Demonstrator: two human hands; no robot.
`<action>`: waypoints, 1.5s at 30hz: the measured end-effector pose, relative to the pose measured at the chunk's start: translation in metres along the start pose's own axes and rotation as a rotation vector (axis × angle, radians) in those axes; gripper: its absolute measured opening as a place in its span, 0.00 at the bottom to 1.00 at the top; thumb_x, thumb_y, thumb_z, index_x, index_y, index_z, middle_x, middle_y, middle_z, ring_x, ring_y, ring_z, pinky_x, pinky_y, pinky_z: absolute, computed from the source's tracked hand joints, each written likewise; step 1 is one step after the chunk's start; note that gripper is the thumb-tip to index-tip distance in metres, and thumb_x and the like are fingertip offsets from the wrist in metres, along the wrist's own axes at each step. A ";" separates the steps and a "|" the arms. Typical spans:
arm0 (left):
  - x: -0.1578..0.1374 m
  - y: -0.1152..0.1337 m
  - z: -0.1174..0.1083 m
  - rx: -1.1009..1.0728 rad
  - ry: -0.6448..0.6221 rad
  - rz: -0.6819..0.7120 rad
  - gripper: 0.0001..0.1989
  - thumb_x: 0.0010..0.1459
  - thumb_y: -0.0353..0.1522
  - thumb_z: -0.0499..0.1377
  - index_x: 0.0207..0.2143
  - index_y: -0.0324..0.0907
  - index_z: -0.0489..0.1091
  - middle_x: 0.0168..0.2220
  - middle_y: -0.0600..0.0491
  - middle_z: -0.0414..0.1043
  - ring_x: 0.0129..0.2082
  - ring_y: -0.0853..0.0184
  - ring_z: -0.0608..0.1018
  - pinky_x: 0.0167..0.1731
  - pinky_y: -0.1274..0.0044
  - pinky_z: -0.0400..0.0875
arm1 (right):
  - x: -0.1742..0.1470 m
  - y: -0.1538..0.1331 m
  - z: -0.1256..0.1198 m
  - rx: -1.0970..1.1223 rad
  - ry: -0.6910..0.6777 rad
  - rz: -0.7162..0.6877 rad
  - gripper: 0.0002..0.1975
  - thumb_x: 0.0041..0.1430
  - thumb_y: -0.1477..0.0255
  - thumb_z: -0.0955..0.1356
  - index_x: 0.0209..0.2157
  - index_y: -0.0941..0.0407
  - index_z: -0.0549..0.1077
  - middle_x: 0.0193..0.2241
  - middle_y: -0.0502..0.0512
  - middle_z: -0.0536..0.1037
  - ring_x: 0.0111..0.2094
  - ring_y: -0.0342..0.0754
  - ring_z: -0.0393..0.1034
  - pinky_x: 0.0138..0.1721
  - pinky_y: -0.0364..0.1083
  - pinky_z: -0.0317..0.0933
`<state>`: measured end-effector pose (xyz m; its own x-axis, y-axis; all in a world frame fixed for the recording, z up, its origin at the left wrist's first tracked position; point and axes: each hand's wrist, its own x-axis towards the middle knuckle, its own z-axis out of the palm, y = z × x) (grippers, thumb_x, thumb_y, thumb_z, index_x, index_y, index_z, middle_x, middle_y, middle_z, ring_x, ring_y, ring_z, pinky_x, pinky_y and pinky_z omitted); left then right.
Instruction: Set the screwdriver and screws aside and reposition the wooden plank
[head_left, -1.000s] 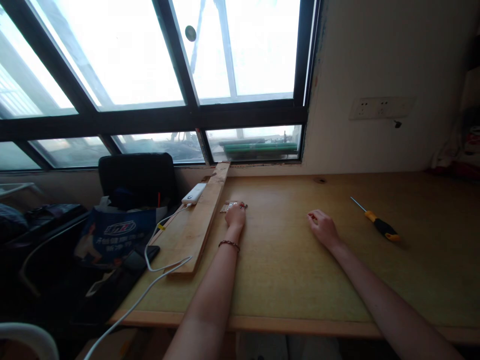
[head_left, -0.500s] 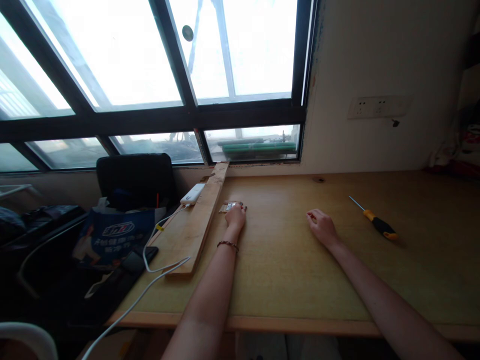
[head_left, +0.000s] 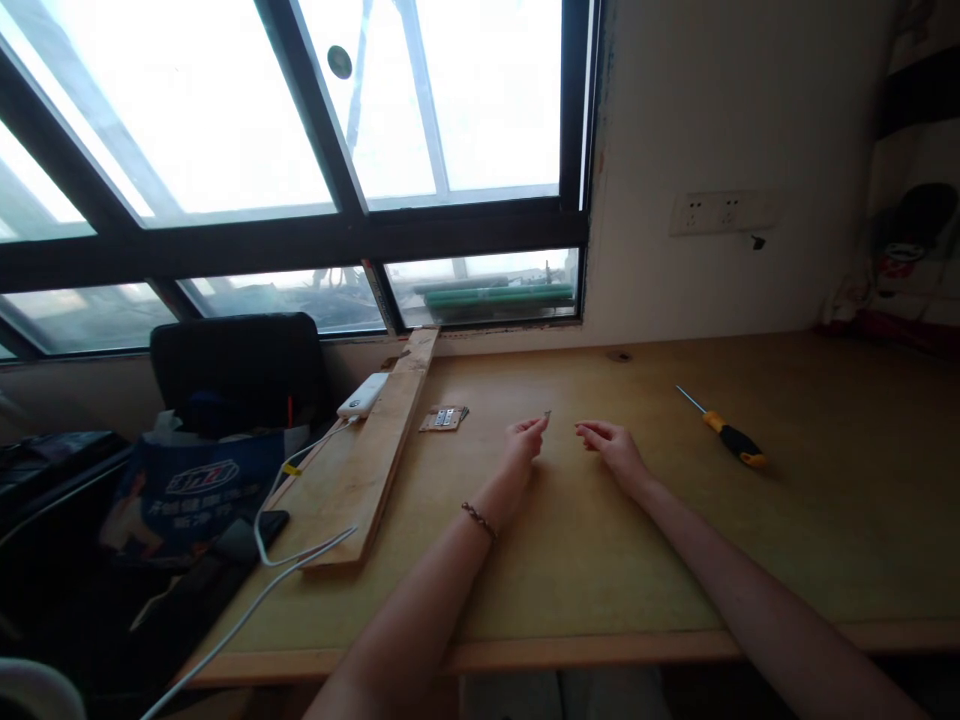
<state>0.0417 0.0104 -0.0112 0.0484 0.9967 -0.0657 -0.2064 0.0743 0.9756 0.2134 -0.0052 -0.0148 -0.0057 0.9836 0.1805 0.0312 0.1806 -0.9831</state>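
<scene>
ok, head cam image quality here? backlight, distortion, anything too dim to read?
Head view: the window is blown out white and backlights the scene. The left clutter around the blue bag sits in deep shadow. Window bars bow from wide-angle distortion. The tiny item at the left hand fingertips is too small to identify; the screwdriver reads clearly.

Home workroom, wooden desk [head_left: 675,540], window [head_left: 300,150], wall socket [head_left: 709,212]

left hand [head_left: 525,440] lifted off the hinge [head_left: 444,418], now pinching a small screw [head_left: 547,414] at mid-table; right hand [head_left: 611,447] drawn in close beside it.
</scene>
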 end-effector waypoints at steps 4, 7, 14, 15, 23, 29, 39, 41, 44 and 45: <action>-0.021 -0.010 0.033 -0.095 -0.170 -0.032 0.22 0.39 0.45 0.64 0.29 0.34 0.70 0.15 0.62 0.52 0.14 0.80 0.50 0.16 0.80 0.39 | -0.009 -0.007 0.010 0.319 -0.064 0.128 0.15 0.38 0.64 0.73 0.30 0.57 0.78 0.28 0.53 0.77 0.25 0.40 0.63 0.28 0.42 0.57; -0.026 -0.011 0.036 -0.060 -0.173 -0.022 0.23 0.40 0.45 0.64 0.31 0.33 0.71 0.15 0.61 0.54 0.14 0.80 0.51 0.16 0.80 0.39 | -0.011 -0.008 0.011 0.421 -0.034 0.223 0.13 0.34 0.67 0.75 0.26 0.56 0.78 0.26 0.53 0.77 0.25 0.39 0.63 0.27 0.41 0.55; -0.026 -0.006 0.031 0.069 -0.155 -0.001 0.27 0.42 0.46 0.62 0.37 0.32 0.72 0.13 0.62 0.52 0.14 0.80 0.51 0.15 0.80 0.41 | -0.012 -0.008 0.010 0.453 0.023 0.285 0.12 0.33 0.67 0.76 0.25 0.56 0.78 0.25 0.52 0.77 0.25 0.39 0.63 0.25 0.39 0.53; -0.026 -0.005 0.031 0.095 -0.153 0.013 0.27 0.42 0.46 0.62 0.38 0.32 0.72 0.13 0.62 0.52 0.14 0.79 0.51 0.15 0.80 0.41 | -0.012 -0.009 0.011 0.446 0.032 0.285 0.13 0.32 0.67 0.76 0.25 0.56 0.78 0.25 0.52 0.77 0.24 0.39 0.62 0.24 0.39 0.53; -0.022 -0.012 0.031 0.269 -0.282 0.191 0.21 0.46 0.43 0.60 0.35 0.34 0.76 0.25 0.51 0.74 0.23 0.72 0.69 0.25 0.80 0.61 | -0.011 -0.018 0.007 0.464 0.100 0.303 0.14 0.30 0.67 0.76 0.23 0.57 0.77 0.21 0.50 0.75 0.21 0.38 0.62 0.20 0.39 0.49; -0.017 -0.020 0.030 0.322 -0.295 0.272 0.18 0.50 0.41 0.58 0.33 0.34 0.76 0.30 0.49 0.76 0.28 0.67 0.73 0.32 0.78 0.66 | -0.010 -0.015 0.007 0.460 0.061 0.303 0.14 0.29 0.68 0.77 0.22 0.58 0.76 0.20 0.49 0.73 0.21 0.37 0.62 0.21 0.38 0.51; -0.026 -0.016 0.028 0.608 -0.159 0.440 0.19 0.54 0.42 0.52 0.33 0.37 0.76 0.19 0.54 0.67 0.19 0.73 0.63 0.21 0.81 0.55 | -0.012 -0.006 0.011 0.360 0.070 0.290 0.16 0.29 0.67 0.76 0.25 0.58 0.77 0.23 0.51 0.75 0.23 0.38 0.63 0.23 0.39 0.53; -0.025 -0.016 0.028 0.682 -0.148 0.452 0.19 0.54 0.42 0.52 0.32 0.38 0.76 0.17 0.56 0.63 0.18 0.74 0.60 0.21 0.81 0.52 | -0.010 -0.005 0.011 0.311 0.066 0.258 0.16 0.31 0.65 0.75 0.25 0.58 0.77 0.24 0.52 0.76 0.23 0.39 0.63 0.24 0.40 0.54; -0.023 -0.016 0.026 0.737 -0.098 0.417 0.17 0.51 0.42 0.55 0.34 0.39 0.76 0.15 0.58 0.60 0.18 0.74 0.59 0.21 0.81 0.51 | 0.000 -0.005 -0.003 0.170 0.105 0.195 0.17 0.33 0.62 0.74 0.27 0.58 0.78 0.25 0.54 0.77 0.24 0.42 0.65 0.25 0.41 0.56; -0.021 -0.015 0.025 0.751 -0.073 0.399 0.17 0.50 0.42 0.56 0.34 0.40 0.75 0.15 0.59 0.59 0.18 0.74 0.59 0.21 0.81 0.50 | 0.006 -0.005 -0.013 0.077 0.142 0.173 0.17 0.34 0.62 0.74 0.27 0.58 0.78 0.24 0.55 0.77 0.24 0.43 0.66 0.25 0.42 0.56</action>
<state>0.0679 -0.0128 -0.0193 0.1784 0.9368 0.3011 0.4804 -0.3499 0.8042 0.2261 -0.0006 -0.0080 0.1343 0.9909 0.0066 -0.0564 0.0143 -0.9983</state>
